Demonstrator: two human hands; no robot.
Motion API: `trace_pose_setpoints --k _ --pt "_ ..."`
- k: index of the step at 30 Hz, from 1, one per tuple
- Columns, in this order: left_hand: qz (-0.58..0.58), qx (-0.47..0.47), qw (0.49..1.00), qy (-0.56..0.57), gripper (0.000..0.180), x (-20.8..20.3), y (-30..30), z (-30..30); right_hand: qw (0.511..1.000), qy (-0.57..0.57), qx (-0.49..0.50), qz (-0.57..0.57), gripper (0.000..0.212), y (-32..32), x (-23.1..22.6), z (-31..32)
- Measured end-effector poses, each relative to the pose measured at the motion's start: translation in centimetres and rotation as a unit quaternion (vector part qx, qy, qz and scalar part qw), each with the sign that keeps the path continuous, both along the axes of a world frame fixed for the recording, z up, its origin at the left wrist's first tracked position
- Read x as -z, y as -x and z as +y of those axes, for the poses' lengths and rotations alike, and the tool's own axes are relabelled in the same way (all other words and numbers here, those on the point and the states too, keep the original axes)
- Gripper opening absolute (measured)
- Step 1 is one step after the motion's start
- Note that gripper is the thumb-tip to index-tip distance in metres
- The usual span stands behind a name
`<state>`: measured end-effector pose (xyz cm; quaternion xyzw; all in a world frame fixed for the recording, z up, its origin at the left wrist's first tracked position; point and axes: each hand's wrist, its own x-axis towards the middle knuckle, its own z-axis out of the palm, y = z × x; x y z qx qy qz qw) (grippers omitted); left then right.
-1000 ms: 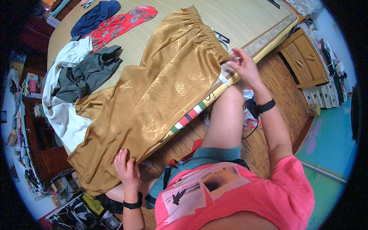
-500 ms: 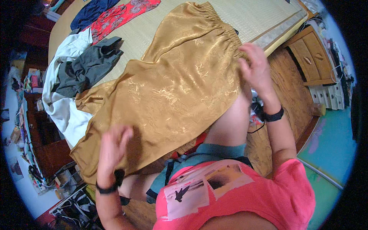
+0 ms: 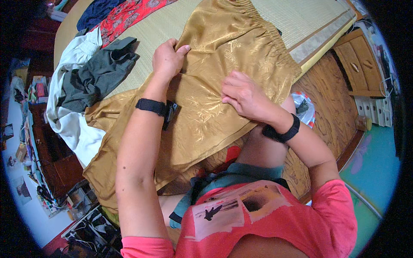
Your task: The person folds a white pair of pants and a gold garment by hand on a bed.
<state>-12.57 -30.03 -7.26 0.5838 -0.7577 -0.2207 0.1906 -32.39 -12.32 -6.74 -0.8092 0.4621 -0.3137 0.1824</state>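
Gold satin trousers (image 3: 202, 133) with a gathered elastic waistband (image 3: 275, 38) lie spread over the edge of a woven mat and across my lap. My left hand (image 3: 168, 59) is closed on their far-left edge, thumb and fingers pinching the cloth. Near the middle of the fabric, my right hand (image 3: 243, 95) pinches a fold, and creases run out from its fingertips. Left of the trousers are a dark grey garment (image 3: 97, 71) and a white garment (image 3: 79, 133), partly lying over each other.
The mat (image 3: 301, 21) covers a bed-like platform. At its far left lie a red patterned garment (image 3: 129, 17) and a navy one (image 3: 97, 15). A wooden cabinet (image 3: 359, 62) stands at right above the wooden floor (image 3: 320, 90). Cluttered shelves (image 3: 41, 124) line the left side.
Both hands have come onto the trousers and gripped the cloth. My left hand moved up and away from me; my right moved left and down from beside the waistband.
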Motion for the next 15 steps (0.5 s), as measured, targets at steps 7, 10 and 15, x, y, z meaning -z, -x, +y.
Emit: trace_pose_setpoints --k 7,10,15 --pt "0.009 -0.002 1.000 0.009 0.034 0.2 0.1 0.0 0.998 -0.017 -0.042 -0.043 0.017 0.8 0.6 -0.7" --pt "0.030 -0.007 0.999 0.012 0.034 0.4 0.0 0.0 0.998 -0.022 -0.051 -0.041 0.019 1.0 0.8 -0.7" --pt "0.045 -0.024 0.998 -0.032 0.036 1.4 -0.2 -0.4 0.998 -0.018 -0.053 -0.039 0.019 1.0 0.8 -0.5"
